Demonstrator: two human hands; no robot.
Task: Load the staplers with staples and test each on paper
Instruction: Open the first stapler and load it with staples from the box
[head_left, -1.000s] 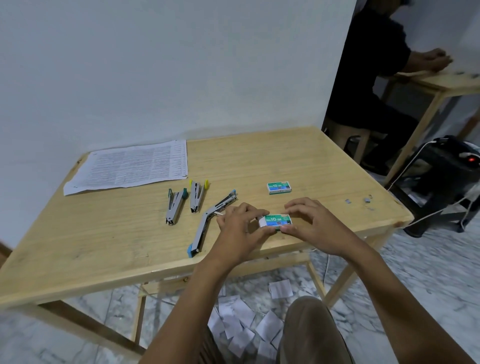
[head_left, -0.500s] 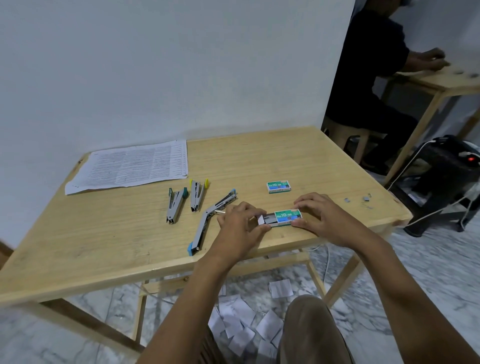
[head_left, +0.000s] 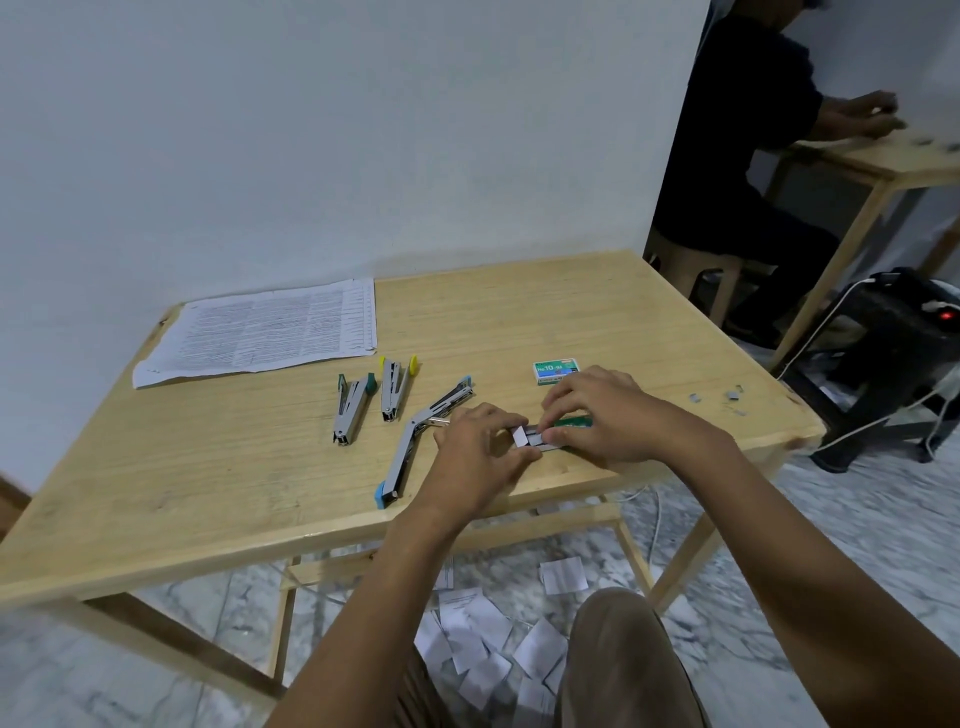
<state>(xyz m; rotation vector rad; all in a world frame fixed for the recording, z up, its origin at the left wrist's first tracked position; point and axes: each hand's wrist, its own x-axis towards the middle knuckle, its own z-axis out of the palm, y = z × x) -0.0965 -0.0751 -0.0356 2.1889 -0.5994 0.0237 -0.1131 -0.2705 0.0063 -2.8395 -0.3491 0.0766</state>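
- The table (head_left: 519, 312) carries everything, but the work sits close to its near edge. A box tipped there would likely spill onto the floor (head_left: 857, 519), among the paper scraps (head_left: 563, 574).
- The paper (head_left: 260, 332) for testing lies at the far left corner, well apart from the hands, and looks safe.
- The left hand (head_left: 480, 449) has its fingers curled, pinching the white end of the tray of the open staple box (head_left: 550, 434). The right hand (head_left: 602, 415) has its fingers bent over the box's green sleeve. Too long a pull could bring the tray right out and scatter the strips.
- The blue stapler (head_left: 415, 441) lies swung open just beside the left hand, where a careless wrist could knock it. The green stapler (head_left: 350, 410) and yellow stapler (head_left: 393, 387) lie further left; whether they are loaded cannot be told.
- The second box (head_left: 555, 372) lies shut just beyond the right hand.
- A hard pinch could snap a staple strip; loose bits (head_left: 732, 392) already lie on the table's right side.
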